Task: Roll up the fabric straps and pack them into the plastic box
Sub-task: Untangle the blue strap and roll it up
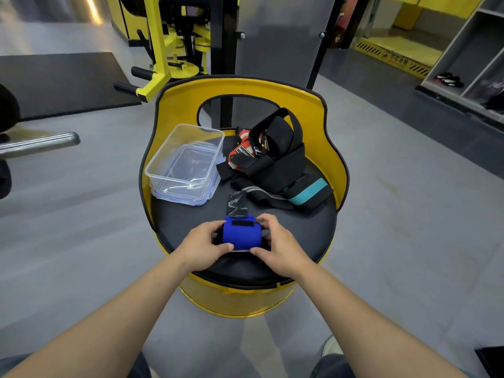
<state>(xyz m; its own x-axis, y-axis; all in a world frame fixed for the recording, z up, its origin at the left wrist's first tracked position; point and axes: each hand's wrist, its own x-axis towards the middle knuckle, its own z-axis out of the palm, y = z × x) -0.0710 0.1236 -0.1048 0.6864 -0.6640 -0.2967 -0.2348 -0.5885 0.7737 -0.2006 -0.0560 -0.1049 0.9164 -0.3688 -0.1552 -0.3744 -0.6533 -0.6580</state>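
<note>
Here both hands grip blue strap.

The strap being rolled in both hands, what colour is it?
Bright blue strap with a black tab at its far end; head view shows it.

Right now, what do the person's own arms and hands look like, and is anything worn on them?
Both arms are bare from the frame's lower edge to the wrists: no sleeves show. The left hand and right hand wear no gloves. No watch, ring, bracelet or marking shows on either. The fingers are uncovered. At the bottom edge, dark trousers and part of a light shoe show.
</note>
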